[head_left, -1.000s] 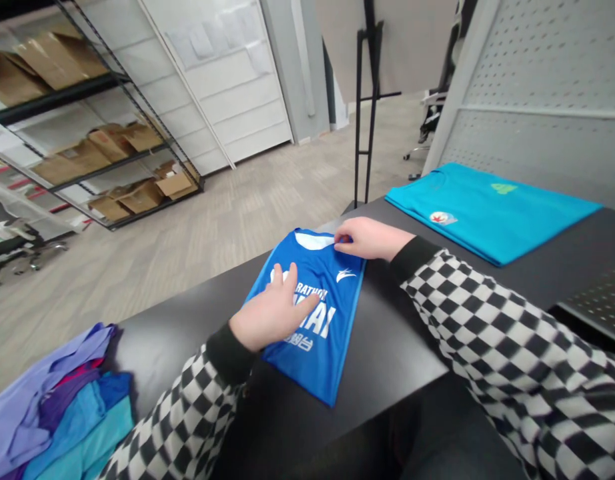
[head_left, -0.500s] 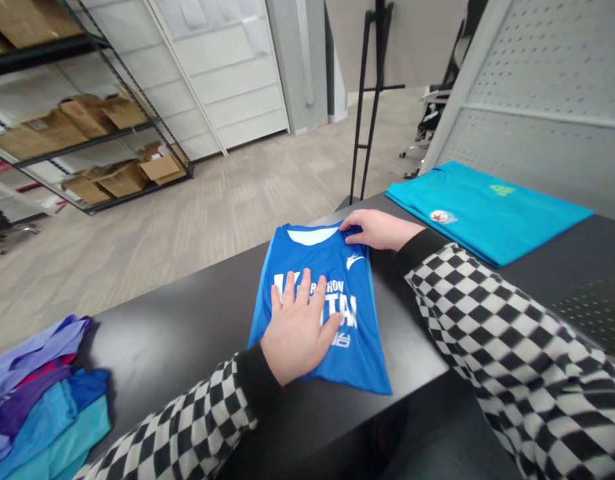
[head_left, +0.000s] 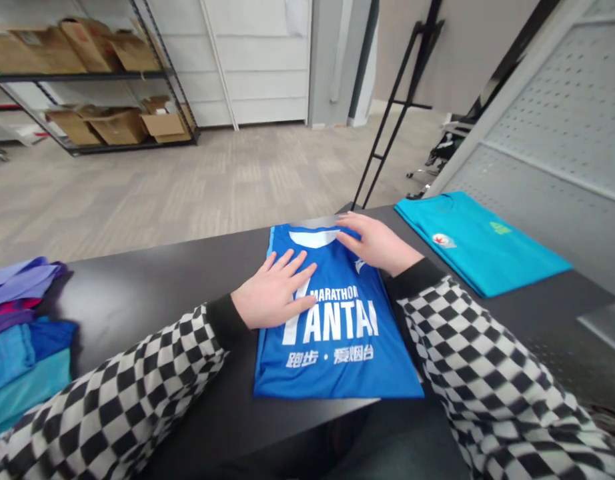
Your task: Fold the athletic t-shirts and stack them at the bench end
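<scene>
Left hand (head_left: pixel 275 293) open, flat, fingers spread on the smooth folded blue jersey (head_left: pixel 337 353); right hand (head_left: pixel 375 245) open, fingers lying by the white collar (head_left: pixel 312 238), neither clamped. Jersey at the front edge of the black table (head_left: pixel 137 287); folded teal T-shirt (head_left: pixel 480 243) to the right; stacked clothes (head_left: pixel 22 333) cut off at left.

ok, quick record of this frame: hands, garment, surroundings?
left hand: flat on the garment's chest, fingers spread
right hand: resting beside the collar
garment: blue marathon jersey, lying flat, print up
surface: black table
right of it: folded teal T-shirt
left of it: stack of blue and purple clothes
</scene>
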`<state>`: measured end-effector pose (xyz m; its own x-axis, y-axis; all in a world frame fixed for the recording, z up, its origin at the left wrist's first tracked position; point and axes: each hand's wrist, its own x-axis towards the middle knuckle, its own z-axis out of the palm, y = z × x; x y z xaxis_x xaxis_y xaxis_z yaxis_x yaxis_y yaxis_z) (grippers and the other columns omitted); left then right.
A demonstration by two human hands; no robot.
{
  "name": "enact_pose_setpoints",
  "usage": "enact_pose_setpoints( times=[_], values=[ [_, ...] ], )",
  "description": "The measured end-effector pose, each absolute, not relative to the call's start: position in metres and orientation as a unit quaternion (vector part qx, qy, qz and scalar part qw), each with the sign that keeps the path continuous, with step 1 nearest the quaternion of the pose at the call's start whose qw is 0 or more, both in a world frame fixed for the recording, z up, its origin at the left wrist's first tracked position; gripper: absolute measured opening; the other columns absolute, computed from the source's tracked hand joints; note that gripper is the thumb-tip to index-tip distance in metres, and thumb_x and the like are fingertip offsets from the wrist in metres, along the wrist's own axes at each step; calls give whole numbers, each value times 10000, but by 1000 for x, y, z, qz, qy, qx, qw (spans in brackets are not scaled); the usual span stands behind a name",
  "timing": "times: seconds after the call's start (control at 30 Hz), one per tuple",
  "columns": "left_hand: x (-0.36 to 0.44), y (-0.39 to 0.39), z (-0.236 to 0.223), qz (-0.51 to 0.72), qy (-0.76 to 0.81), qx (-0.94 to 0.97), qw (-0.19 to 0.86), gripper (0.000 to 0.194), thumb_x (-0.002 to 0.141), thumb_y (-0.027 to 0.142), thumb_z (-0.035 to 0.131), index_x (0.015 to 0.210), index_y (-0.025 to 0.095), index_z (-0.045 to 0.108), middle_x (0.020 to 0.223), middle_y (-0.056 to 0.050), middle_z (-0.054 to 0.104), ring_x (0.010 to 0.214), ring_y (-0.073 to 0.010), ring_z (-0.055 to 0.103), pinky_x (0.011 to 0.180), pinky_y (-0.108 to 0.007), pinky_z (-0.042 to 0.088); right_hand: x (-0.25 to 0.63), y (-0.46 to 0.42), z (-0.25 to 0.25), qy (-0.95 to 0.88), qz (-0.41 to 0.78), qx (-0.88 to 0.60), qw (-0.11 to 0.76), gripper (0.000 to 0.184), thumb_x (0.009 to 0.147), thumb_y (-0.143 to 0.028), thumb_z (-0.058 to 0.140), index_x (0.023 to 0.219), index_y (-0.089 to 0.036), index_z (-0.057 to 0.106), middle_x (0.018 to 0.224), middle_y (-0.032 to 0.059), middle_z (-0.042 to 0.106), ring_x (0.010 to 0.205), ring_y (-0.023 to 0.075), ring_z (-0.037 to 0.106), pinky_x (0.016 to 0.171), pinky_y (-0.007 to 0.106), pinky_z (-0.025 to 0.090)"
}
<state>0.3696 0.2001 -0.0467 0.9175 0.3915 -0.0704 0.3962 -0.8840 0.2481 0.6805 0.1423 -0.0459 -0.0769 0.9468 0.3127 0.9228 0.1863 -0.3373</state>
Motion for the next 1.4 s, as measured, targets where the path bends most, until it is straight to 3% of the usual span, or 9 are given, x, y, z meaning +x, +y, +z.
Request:
enact_pose_setpoints(
  times=[0.17,0.27,0.53,0.63,0.7,0.9,1.23,1.33,1.4],
  values=[
    [362,209,-57,10,246,962,118,897,1116,770,347,1814,208,294,1880,-148,188,1760,-411,134,1408,-678,100,645,119,-61,-756,92,-639,107,775,1119,-707,468,1770,-288,428,1848,112,332,1720,414,280,1375,726,226],
    [359,217,-58,4,258,957,129,889,1116,770,334,1817,225,286,1884,-135,188,1760,-398,148,1410,-651,137,641,115,-65,-754,99,-645,74,829,1125,-747,381,1810,-282,333,1869,104,262,1738,413,214,1385,727,187],
    [346,226,-49,-8,327,942,69,865,1123,699,374,1801,165,321,1873,-172,234,1746,-439,191,1399,-698,89,650,115,-66,-731,83,-675,59,916,1101,-798,354,1830,-249,263,1876,126,224,1741,451,168,1379,756,167],
    [344,204,-38,43,309,950,30,763,1158,537,334,1781,96,335,1879,-194,211,1764,-398,126,1422,-635,54,649,110,-63,-720,58,-688,71,903,1115,-767,341,1827,-216,266,1875,157,215,1740,455,165,1382,754,151],
    [347,182,-34,65,252,964,48,737,1158,498,335,1794,126,305,1891,-156,194,1774,-351,85,1435,-585,61,646,106,-61,-720,38,-687,86,859,1137,-716,324,1829,-212,254,1879,161,190,1745,444,149,1386,746,142],
    [353,136,-51,28,143,979,143,969,1037,799,523,1785,205,361,1871,-162,247,1755,-413,162,1432,-624,107,644,105,-67,-740,74,-667,53,889,1115,-736,398,1837,-249,220,1875,142,219,1742,437,175,1374,755,188],
    [341,113,-51,32,122,977,171,1020,1010,874,494,1791,232,357,1881,-170,192,1756,-440,124,1422,-658,96,661,107,-66,-733,68,-676,38,863,1125,-734,371,1837,-267,226,1880,128,202,1747,417,141,1385,735,172],
    [342,111,-46,34,111,976,182,993,1010,887,467,1777,261,384,1870,-161,264,1738,-464,203,1399,-684,157,664,107,-68,-733,84,-675,27,887,1116,-745,389,1837,-256,225,1878,140,193,1747,415,141,1382,739,181],
    [345,123,-38,54,122,977,168,934,1031,855,471,1745,253,438,1825,-169,387,1689,-472,337,1365,-675,249,666,106,-66,-733,91,-673,37,909,1105,-756,417,1833,-240,245,1874,151,201,1747,414,151,1379,742,190]
  ],
)
